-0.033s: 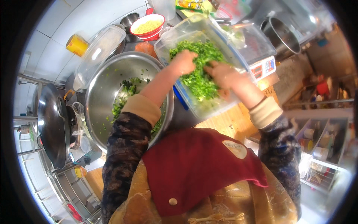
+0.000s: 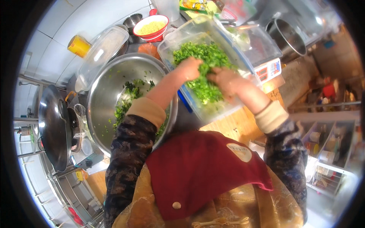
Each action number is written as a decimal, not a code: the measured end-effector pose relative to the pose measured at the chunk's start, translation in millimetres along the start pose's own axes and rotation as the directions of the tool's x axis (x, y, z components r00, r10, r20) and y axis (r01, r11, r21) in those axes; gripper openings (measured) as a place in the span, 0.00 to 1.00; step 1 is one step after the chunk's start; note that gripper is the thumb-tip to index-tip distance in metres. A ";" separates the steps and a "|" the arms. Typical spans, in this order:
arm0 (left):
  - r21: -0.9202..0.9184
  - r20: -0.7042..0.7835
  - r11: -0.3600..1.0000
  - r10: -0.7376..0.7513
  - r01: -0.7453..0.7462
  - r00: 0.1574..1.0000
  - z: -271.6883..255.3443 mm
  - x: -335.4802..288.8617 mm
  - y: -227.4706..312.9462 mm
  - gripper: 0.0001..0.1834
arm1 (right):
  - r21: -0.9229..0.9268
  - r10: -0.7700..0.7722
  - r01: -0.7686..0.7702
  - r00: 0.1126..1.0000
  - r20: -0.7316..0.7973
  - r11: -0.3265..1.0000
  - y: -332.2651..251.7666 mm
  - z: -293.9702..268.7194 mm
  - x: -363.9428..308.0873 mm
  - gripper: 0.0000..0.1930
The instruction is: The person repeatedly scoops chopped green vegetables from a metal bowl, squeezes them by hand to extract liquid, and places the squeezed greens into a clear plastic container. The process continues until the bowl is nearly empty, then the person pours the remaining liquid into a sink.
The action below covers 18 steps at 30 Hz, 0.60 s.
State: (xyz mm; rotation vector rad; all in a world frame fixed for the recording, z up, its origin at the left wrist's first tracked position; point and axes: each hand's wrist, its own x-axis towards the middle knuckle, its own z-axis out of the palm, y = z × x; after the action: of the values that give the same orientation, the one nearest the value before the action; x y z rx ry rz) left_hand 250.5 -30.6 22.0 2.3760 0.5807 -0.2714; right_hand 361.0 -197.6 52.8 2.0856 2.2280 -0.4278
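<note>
Both my hands are in a clear plastic tub (image 2: 221, 35) with a blue edge, dug into bright green chopped greens (image 2: 201, 53). My left hand (image 2: 189, 69) reaches in over the tub's left side, its fingers curled down into the greens and their tips covered. From the right, my right hand (image 2: 227, 81) has bent fingers closed into the same heap, a little blurred. A narrow gap of greens separates the two hands. Under my left forearm stands a large steel bowl (image 2: 102, 95) with darker chopped greens (image 2: 131, 91) sticking to its bottom and side.
Behind the bowl are a clear lid (image 2: 100, 49), a yellow can (image 2: 79, 46) and a red-rimmed bowl of yellowish grains (image 2: 152, 28). A white device with buttons (image 2: 268, 71) sits right of the tub, near a steel pot (image 2: 287, 38). A black wok (image 2: 53, 127) hangs at far left.
My left hand has shifted slightly toward me, with its fingers lower in the greens. My right hand has moved slightly left, and the greens between the hands are a little disturbed.
</note>
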 end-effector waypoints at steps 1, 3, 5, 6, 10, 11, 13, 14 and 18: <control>0.048 -0.090 0.988 0.149 -0.145 0.985 10.2 -14.9 -1.9 0.25 | -0.025 -0.171 0.171 0.985 0.027 0.985 -4.9 -6.5 -6.6 0.16; 0.031 0.081 0.960 0.274 -0.277 0.958 -0.3 -26.5 3.8 0.23 | -0.087 -0.200 0.217 0.965 0.172 0.972 0.4 -18.5 -12.8 0.12; 0.135 0.075 0.935 0.321 -0.329 0.944 -19.5 -37.7 16.1 0.20 | -0.018 -0.137 0.141 0.980 0.142 0.990 1.4 -34.3 -21.2 0.10; 0.193 0.068 0.915 0.347 -0.353 0.936 -32.6 -42.6 23.4 0.19 | 0.083 -0.055 0.052 0.998 0.043 0.995 0.8 -46.8 -25.1 0.09; -0.326 -0.337 0.840 0.325 -0.434 0.883 -65.3 -55.2 38.5 0.12 | 0.315 0.127 0.023 0.885 -0.448 0.949 -25.7 -104.8 -39.9 0.07; -0.438 -0.404 0.759 0.313 -0.482 0.860 -67.0 -61.7 45.6 0.12 | 0.374 0.175 0.053 0.817 -0.550 0.926 -35.3 -114.0 -44.1 0.07; -0.599 -0.548 0.559 0.236 -0.573 0.803 -66.3 -72.9 64.8 0.12 | 0.536 0.360 0.030 0.709 -0.607 0.844 -48.5 -110.6 -41.3 0.10; -0.237 -0.513 0.847 0.307 -0.476 0.802 -48.8 -52.1 57.6 0.13 | 0.358 0.307 -0.111 0.774 -0.555 0.927 -41.3 -88.5 -26.2 0.12; 0.434 -0.448 0.828 0.541 -0.356 0.712 1.5 -60.8 32.7 0.12 | -0.065 0.118 -0.171 0.863 -0.492 0.983 -20.6 -35.1 -25.5 0.12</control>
State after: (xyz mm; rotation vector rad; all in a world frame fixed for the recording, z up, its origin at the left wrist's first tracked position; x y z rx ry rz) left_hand 212.5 -74.1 59.8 2.8274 0.1708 0.6273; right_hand 347.9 -214.8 95.7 2.4939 2.2279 0.2590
